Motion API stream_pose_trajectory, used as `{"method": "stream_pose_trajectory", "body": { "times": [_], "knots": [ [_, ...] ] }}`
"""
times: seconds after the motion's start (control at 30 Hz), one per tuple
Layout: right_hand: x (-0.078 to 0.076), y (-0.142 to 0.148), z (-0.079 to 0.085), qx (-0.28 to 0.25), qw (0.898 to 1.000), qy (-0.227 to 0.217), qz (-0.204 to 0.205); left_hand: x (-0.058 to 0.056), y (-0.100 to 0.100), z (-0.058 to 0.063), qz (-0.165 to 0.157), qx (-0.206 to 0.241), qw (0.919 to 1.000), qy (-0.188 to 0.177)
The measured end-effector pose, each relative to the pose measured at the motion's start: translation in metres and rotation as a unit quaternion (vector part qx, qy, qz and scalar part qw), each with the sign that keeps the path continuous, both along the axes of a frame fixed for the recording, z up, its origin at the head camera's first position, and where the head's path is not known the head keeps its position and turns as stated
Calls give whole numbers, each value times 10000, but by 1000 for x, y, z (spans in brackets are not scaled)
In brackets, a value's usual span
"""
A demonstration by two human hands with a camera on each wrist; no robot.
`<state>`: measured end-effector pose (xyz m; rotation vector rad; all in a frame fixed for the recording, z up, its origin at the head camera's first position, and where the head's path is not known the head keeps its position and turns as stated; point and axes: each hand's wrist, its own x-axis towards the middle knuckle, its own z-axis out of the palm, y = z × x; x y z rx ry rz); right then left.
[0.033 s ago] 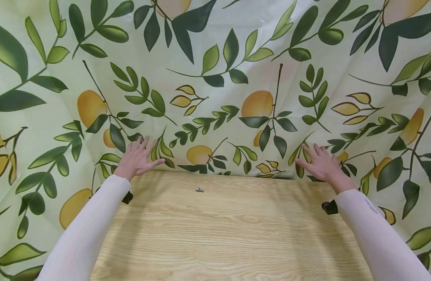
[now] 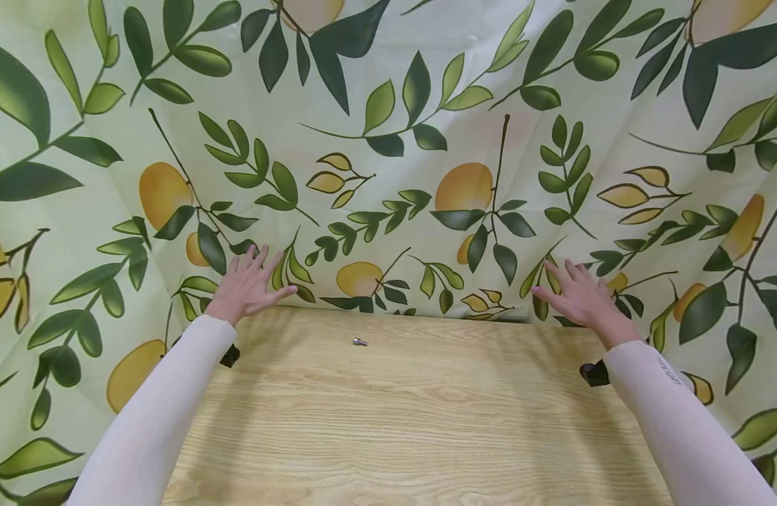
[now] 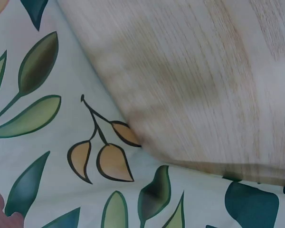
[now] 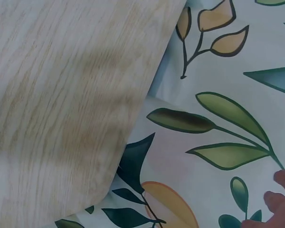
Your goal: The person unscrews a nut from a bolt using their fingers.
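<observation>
A small silver metal bolt (image 2: 359,342) lies on its side on the wooden table (image 2: 413,407), toward the far edge. My left hand (image 2: 251,287) is held out above the far left corner, fingers spread and thumb pointing inward, with nothing in it. Over the far right corner, my right hand (image 2: 581,296) is likewise stretched out with fingers apart and holds nothing. The bolt lies between the two hands, nearer the left, and neither touches it. Only fingertips (image 3: 4,214) show in the left wrist view, and a few fingers (image 4: 279,199) in the right wrist view.
A cloth (image 2: 388,169) printed with leaves and orange fruit hangs behind the table and along its sides. Black wrist devices (image 2: 594,374) show beside both forearms. The table's rounded far corners (image 3: 149,149) appear in the wrist views.
</observation>
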<state>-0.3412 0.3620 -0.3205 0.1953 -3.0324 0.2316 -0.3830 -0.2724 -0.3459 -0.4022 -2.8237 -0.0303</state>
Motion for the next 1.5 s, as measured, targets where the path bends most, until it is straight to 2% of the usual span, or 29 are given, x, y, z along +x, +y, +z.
{"method": "stream_pose_trajectory", "body": {
  "times": [0.5,0.83,1.13,1.27,1.5],
  "knots": [
    [-2,-2,3,-18,10000,-73,28,0,-3,3,75,-20,10000,42],
    [1,-3,-5,-90,9999,-63,42,2,0,1,3,-57,9997,229],
    [11,-17,-15,-182,9991,181,342,10,14,2,-54,28,10000,29],
    [16,-25,-22,-303,9971,345,613,13,27,-6,-304,92,9995,-7],
    [24,-49,-35,-618,9929,350,957,23,54,-26,-1095,273,9936,-95]
  ]
}}
